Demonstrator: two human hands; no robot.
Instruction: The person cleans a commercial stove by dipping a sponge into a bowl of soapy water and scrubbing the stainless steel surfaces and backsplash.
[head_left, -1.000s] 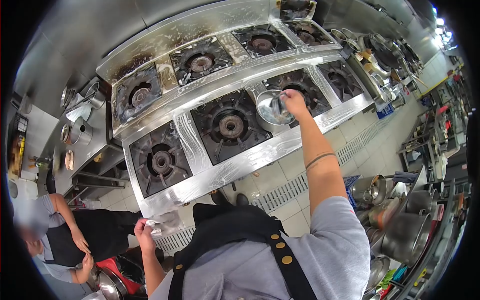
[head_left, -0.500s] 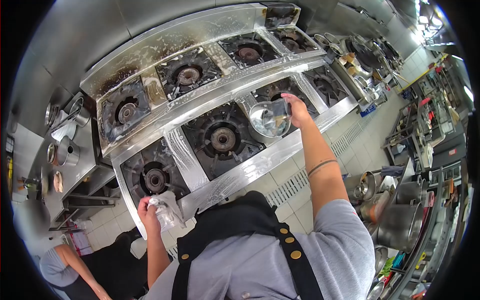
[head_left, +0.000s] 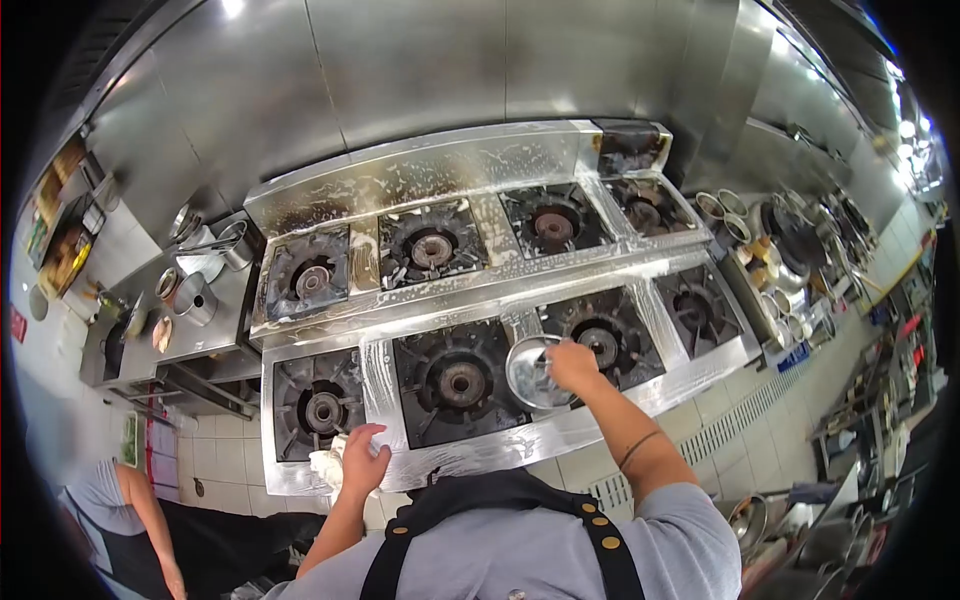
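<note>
My right hand [head_left: 573, 367] is closed at the right rim of a round metal pot [head_left: 513, 372] standing on the front of the range. The clear container it grips is mostly hidden inside the pot, where pale, sudsy liquid shows. My left hand [head_left: 365, 460] is by the range's front edge, thumb side up, around a crumpled white cloth [head_left: 328, 466]; its lower fingers are partly hidden. Soapy streaks cover the steel range [head_left: 440, 280]. The front-left burner [head_left: 324, 411] lies just beyond the cloth, and a larger burner [head_left: 461, 383] sits between my hands.
A co-worker's arm [head_left: 150, 525] shows at lower left. Metal pots [head_left: 195, 298] stand on a side counter [head_left: 215, 335] at left. Stacked pans [head_left: 785, 235] fill the right side. A floor drain grate [head_left: 735, 415] runs along the right.
My view has tilted up, showing more back wall. My right hand has lowered the clear container into the pot. My left hand has turned and come over the range's front edge with the cloth.
</note>
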